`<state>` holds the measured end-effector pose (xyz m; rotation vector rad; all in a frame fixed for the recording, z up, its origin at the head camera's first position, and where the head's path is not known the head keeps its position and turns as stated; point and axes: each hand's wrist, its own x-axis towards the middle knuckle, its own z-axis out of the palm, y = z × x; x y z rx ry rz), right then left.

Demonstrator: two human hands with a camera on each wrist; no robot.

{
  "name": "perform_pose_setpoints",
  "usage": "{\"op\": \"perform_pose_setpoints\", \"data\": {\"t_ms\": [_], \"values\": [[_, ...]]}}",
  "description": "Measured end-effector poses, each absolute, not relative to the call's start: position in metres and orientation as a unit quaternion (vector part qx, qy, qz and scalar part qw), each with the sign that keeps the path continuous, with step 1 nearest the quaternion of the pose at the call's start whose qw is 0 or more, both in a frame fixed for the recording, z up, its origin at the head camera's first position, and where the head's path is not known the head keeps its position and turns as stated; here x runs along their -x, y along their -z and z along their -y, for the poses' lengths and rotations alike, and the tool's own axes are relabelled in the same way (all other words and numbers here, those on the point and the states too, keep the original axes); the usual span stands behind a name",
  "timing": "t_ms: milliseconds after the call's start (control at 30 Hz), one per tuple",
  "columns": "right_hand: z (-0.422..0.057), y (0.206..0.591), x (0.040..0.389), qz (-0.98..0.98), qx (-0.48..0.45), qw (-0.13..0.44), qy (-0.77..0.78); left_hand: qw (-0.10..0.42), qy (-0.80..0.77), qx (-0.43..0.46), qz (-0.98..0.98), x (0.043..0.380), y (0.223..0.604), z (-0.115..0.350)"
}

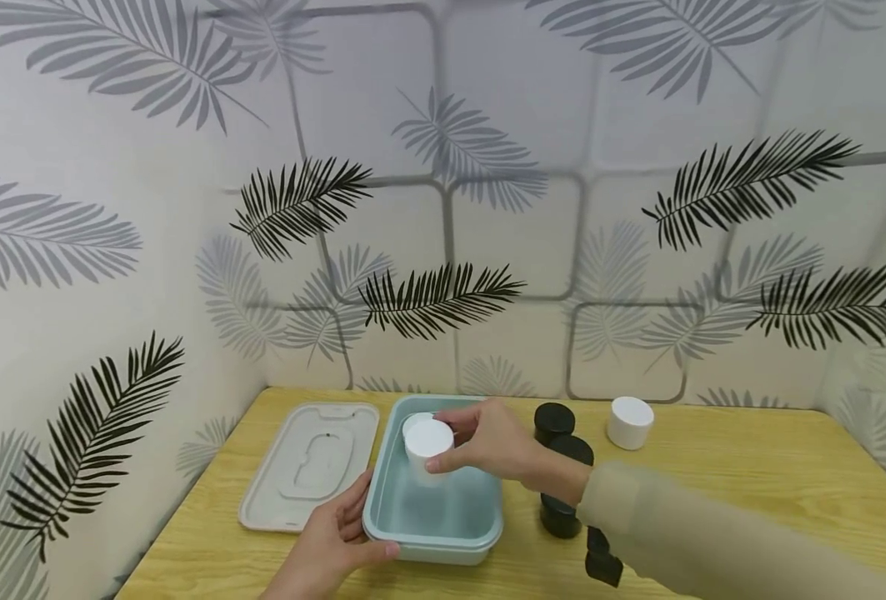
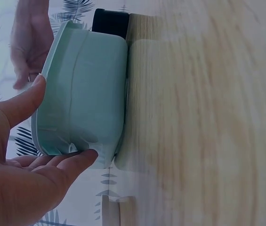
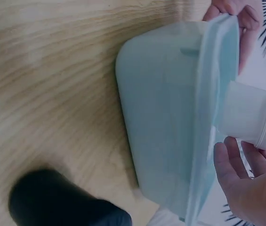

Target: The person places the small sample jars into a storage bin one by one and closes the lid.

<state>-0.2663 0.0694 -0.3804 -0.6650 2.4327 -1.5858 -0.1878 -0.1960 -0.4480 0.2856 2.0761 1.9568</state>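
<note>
My right hand (image 1: 491, 443) pinches a white lidded jar (image 1: 429, 440) between thumb and fingers, over the back left part of a pale blue-green plastic tub (image 1: 433, 540). In the right wrist view this jar (image 3: 245, 113) overlaps the tub's rim, its lid toward the palm. Behind it, a second white jar (image 1: 411, 421) shows in the tub's far left corner, mostly hidden. My left hand (image 1: 326, 533) grips the tub's near left corner. The left wrist view has its thumb at the rim and its fingers along the tub's wall (image 2: 95, 80).
A whitish rectangular lid (image 1: 307, 479) lies left of the tub on the wooden table (image 1: 720, 492). Several black jars (image 1: 560, 518) stand right of the tub, partly behind my right forearm. Another white jar (image 1: 630, 423) stands farther right. A leaf-patterned wall (image 1: 518, 250) closes off the back.
</note>
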Motion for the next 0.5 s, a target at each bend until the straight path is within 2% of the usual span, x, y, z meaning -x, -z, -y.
{"op": "perform_pose_setpoints", "data": {"t_ms": [233,500], "values": [[-0.051,0.4,0.266,-0.822,0.187,0.073,0.533,0.142,-0.669,-0.096,-0.724,0.188,0.448,0.196],[-0.034,0.4,0.263,-0.834,0.134,0.062,0.531,0.143,-0.665,-0.081,-0.728,0.189,0.447,0.196]]}}
